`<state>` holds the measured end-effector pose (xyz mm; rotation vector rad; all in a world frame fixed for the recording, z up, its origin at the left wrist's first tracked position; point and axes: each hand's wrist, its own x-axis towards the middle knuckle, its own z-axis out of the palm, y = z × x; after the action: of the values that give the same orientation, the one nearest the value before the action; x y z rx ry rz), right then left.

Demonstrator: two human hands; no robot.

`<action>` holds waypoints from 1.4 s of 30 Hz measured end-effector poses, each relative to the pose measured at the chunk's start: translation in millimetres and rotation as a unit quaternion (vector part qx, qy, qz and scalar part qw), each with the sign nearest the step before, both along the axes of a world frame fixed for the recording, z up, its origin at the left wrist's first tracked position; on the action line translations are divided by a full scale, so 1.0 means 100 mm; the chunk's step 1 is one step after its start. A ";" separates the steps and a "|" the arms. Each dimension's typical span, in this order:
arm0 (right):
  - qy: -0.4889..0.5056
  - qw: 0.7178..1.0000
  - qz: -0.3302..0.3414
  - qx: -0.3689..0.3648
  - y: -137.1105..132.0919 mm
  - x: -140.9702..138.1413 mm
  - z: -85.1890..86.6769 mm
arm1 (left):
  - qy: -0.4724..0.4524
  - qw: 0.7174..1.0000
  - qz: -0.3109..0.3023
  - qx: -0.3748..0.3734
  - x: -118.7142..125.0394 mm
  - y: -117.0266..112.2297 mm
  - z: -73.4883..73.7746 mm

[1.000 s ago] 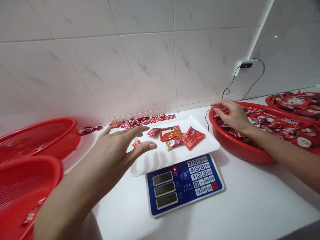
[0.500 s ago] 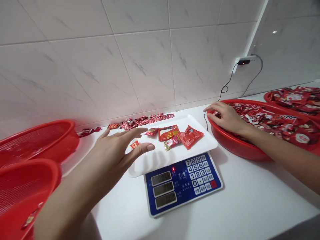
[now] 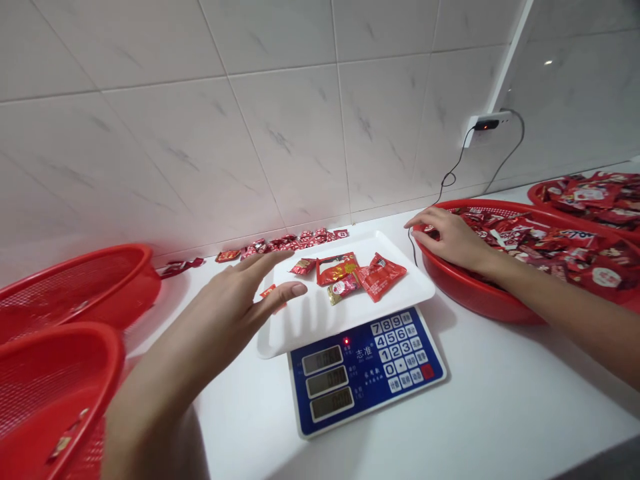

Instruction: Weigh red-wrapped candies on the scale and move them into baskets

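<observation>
My left hand (image 3: 240,293) hovers over the left side of the scale's white tray (image 3: 310,327), thumb and fingers spread with nothing between them. On the tray lie several red candy packets, among them a large flat one (image 3: 336,268), a crinkled one (image 3: 380,277) and a small pink-and-gold one (image 3: 344,288). A little orange-red packet (image 3: 269,291) is partly behind my left thumb. Below the tray is the scale's blue keypad panel (image 3: 367,373). My right hand (image 3: 450,237) rests at the left rim of a red basket (image 3: 465,297), fingers curved and apart, seemingly holding nothing.
Wrapped sweets (image 3: 300,240) lie in a row along the tiled wall. Two red baskets (image 3: 140,287) stand at the left, the nearer with a packet (image 3: 69,437) inside. Another heaped basket (image 3: 537,193) is at far right. A black cord (image 3: 445,181) hangs from the wall socket (image 3: 480,127).
My left hand has shifted slightly, now covering more of the little orange-red packet. My right hand stays at the basket rim, and the packets on the tray look unmoved.
</observation>
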<state>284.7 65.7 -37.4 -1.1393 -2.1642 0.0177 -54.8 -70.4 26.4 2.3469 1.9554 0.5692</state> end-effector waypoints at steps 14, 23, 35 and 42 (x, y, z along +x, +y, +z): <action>-0.062 0.966 0.168 -0.186 -0.11 -0.25 -0.03 | -0.034 0.994 -0.014 -0.108 -0.11 0.54 -0.65; -0.099 0.964 0.160 -0.187 -0.17 -0.25 -0.07 | 0.006 0.997 -0.030 -0.073 0.05 0.47 -0.67; -0.100 0.966 0.174 -0.162 -0.19 -0.26 -0.09 | -0.075 0.995 0.007 0.059 0.14 0.42 -0.52; -0.088 0.968 0.180 -0.149 -0.20 -0.27 -0.09 | -0.085 0.992 0.001 0.091 0.42 0.73 -0.40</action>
<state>257.9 45.4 -46.7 -0.9142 -2.5675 0.4310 -12.6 2.6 -13.7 2.3056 1.9063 0.9506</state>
